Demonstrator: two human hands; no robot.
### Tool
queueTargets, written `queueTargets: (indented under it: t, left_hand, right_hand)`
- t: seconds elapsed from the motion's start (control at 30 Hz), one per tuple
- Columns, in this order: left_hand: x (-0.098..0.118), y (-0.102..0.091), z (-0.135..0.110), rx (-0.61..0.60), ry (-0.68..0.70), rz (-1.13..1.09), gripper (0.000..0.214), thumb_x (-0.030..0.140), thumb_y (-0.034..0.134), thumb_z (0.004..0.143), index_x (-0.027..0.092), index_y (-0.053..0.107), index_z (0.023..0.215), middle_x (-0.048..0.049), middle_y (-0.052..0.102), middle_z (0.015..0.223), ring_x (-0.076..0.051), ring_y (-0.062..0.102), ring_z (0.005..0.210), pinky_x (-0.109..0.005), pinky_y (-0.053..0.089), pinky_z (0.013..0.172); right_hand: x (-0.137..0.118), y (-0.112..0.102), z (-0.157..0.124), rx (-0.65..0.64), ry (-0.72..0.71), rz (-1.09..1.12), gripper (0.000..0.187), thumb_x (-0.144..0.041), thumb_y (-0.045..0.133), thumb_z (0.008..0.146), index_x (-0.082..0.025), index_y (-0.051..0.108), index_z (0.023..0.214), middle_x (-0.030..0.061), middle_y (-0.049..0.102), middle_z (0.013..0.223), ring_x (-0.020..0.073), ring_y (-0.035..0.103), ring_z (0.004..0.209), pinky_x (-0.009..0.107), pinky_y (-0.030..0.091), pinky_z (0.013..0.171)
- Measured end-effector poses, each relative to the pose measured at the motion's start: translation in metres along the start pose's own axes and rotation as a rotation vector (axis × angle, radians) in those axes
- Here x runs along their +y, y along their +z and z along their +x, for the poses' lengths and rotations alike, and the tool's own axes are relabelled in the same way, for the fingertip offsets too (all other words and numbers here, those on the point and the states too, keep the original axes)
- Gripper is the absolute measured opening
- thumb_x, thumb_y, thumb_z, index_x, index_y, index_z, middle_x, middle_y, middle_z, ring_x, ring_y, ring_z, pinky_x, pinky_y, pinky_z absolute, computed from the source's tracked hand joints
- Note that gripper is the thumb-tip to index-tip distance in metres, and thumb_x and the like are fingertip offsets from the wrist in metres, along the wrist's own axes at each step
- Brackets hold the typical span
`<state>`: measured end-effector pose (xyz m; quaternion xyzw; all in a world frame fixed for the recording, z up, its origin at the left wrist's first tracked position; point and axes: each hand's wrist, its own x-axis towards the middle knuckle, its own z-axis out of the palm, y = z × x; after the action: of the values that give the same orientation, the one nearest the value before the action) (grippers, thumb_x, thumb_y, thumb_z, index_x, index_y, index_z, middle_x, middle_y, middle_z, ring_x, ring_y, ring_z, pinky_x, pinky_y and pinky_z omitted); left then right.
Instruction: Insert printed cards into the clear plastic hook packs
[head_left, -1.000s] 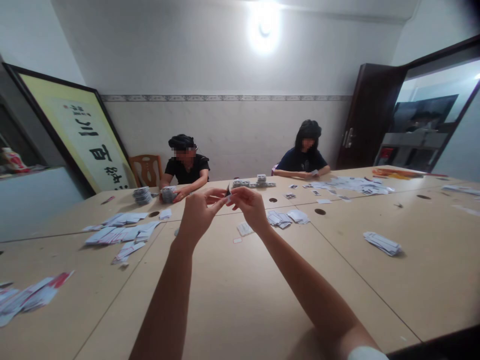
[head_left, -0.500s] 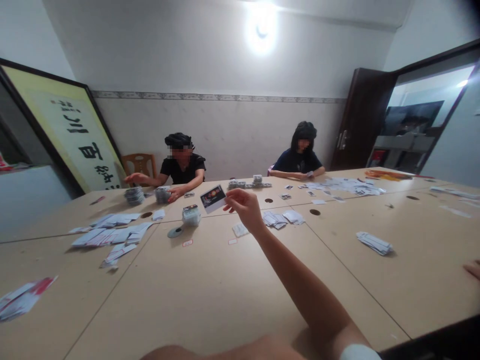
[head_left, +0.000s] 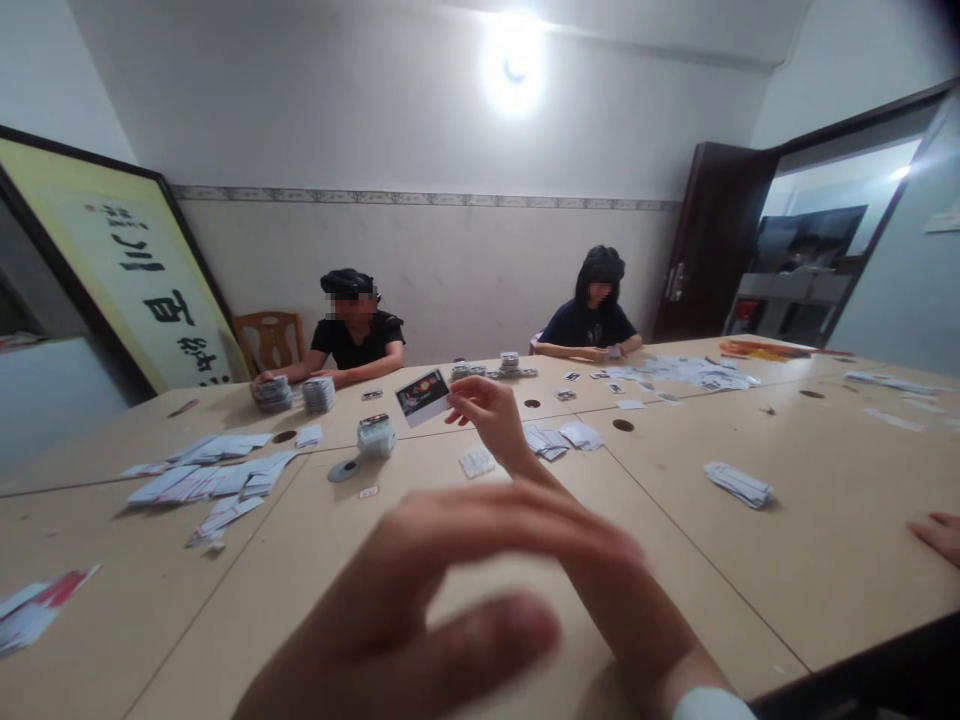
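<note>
My right hand (head_left: 491, 418) is stretched out over the table and pinches the edge of a black-and-white printed card (head_left: 422, 397) between thumb and fingers. My left hand (head_left: 375, 590) is close to the camera and blurred, with thumb and fingers apart and nothing between them. It covers part of my right forearm. Below and left of the card stands a wrapped stack of cards (head_left: 376, 438), beside a grey disc (head_left: 343, 471) and a small red-edged label (head_left: 368, 492). A flat white packet (head_left: 477, 461) lies under my right wrist.
Two people sit across the table; the one at left has hands by card stacks (head_left: 319, 394). White paper slips (head_left: 214, 478) lie at left, more slips (head_left: 551, 441) behind my wrist, and a bundle (head_left: 739, 484) at right. Another person's hand (head_left: 937, 535) rests at the right edge.
My left hand has risen into view from the bottom edge. My right hand still holds the card out. The left co-worker's hands have shifted at the stacks. The view has turned slightly.
</note>
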<state>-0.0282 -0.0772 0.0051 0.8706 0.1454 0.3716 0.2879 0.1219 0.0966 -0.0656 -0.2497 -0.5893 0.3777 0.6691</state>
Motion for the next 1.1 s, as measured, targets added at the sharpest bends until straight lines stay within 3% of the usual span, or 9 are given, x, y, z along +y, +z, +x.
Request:
queueTargets:
  t: [0.1,0.2,0.37,0.57,0.8,1.1]
  left_hand:
    - [-0.022,-0.006,0.029,0.258,-0.125,0.13,0.018,0.037,0.064,0.096,0.034,0.081,0.102,0.0001,0.08,0.109,-0.023,0.072,0.109,-0.035,0.059,0.093]
    - [-0.055,-0.017,0.039,0.461,-0.233,0.305,0.016,0.034,0.068,0.091,0.025,0.082,0.091,-0.0037,0.08,0.097,-0.022,0.073,0.094,-0.033,0.058,0.078]
    - [-0.095,-0.035,0.04,0.625,-0.28,0.52,0.014,0.03,0.071,0.085,0.018,0.079,0.085,-0.0065,0.078,0.09,-0.022,0.07,0.083,-0.035,0.055,0.071]
    - [-0.109,-0.033,0.042,0.637,-0.174,0.677,0.017,0.021,0.065,0.089,0.015,0.078,0.098,-0.0094,0.078,0.102,-0.024,0.07,0.095,-0.036,0.055,0.08]
    - [-0.112,-0.034,0.04,0.574,-0.137,0.708,0.018,0.023,0.063,0.091,0.017,0.079,0.095,-0.0081,0.08,0.097,-0.025,0.073,0.093,-0.038,0.054,0.086]
    - [-0.103,-0.045,0.039,0.494,-0.234,0.515,0.017,0.031,0.065,0.087,0.022,0.079,0.085,-0.0031,0.079,0.077,-0.021,0.073,0.069,-0.029,0.054,0.064]
  right_hand:
    - [-0.007,-0.001,-0.001,0.021,-0.011,0.001,0.02,-0.038,0.078,0.073,-0.021,0.069,0.08,-0.0043,0.067,0.061,0.0136,0.07,0.056,0.024,0.052,0.052]
    - [-0.014,-0.002,-0.003,0.05,-0.018,0.016,0.018,-0.035,0.079,0.072,-0.02,0.07,0.079,-0.0036,0.069,0.064,0.013,0.07,0.058,0.023,0.051,0.053]
    - [-0.024,0.0,-0.008,0.055,0.027,0.048,0.02,-0.036,0.08,0.071,-0.02,0.07,0.078,-0.0021,0.071,0.063,0.0149,0.073,0.056,0.023,0.05,0.051]
    - [-0.028,0.005,-0.012,0.02,0.053,0.079,0.02,-0.036,0.082,0.07,-0.021,0.071,0.078,-0.0018,0.073,0.064,0.0157,0.074,0.058,0.023,0.051,0.052]
    - [-0.026,0.006,-0.013,0.034,0.019,0.075,0.014,-0.032,0.083,0.07,-0.022,0.074,0.074,-0.003,0.072,0.067,0.0124,0.072,0.058,0.022,0.053,0.052]
    - [-0.025,0.012,-0.015,0.006,-0.01,-0.038,0.017,-0.036,0.083,0.071,-0.023,0.073,0.074,-0.003,0.071,0.068,0.0115,0.067,0.057,0.024,0.052,0.054]
